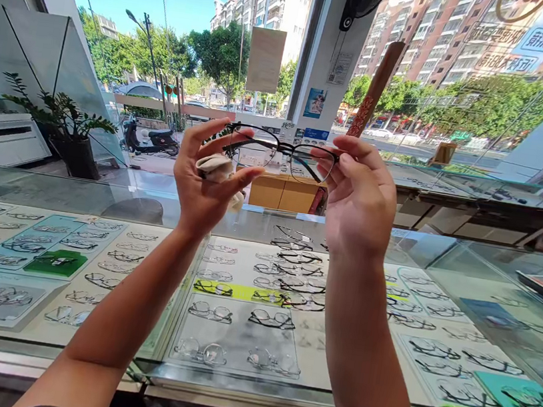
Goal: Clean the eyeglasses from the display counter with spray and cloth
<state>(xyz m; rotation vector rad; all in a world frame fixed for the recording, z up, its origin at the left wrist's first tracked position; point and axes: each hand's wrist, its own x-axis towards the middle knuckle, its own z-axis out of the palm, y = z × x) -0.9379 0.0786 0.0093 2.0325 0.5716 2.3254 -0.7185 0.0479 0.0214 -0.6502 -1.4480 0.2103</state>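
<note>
A pair of eyeglasses [285,146] with a dark upper frame and clear lenses is held up in front of me, above the glass counter. My left hand [208,171] grips the left end of the frame between fingers and thumb, and a crumpled pale cloth [216,167] is tucked in its palm. At the other end, my right hand [363,196] pinches the frame near the hinge. One dark temple arm shows behind the right lens. Both forearms reach up over the counter.
Beneath my arms, the glass display counter [157,371] holds several rows of eyeglasses [271,318]. A potted plant [72,142] stands at the left beyond it. Behind the frame is a wooden cabinet [278,192], and large windows face a street with a parked scooter [152,138].
</note>
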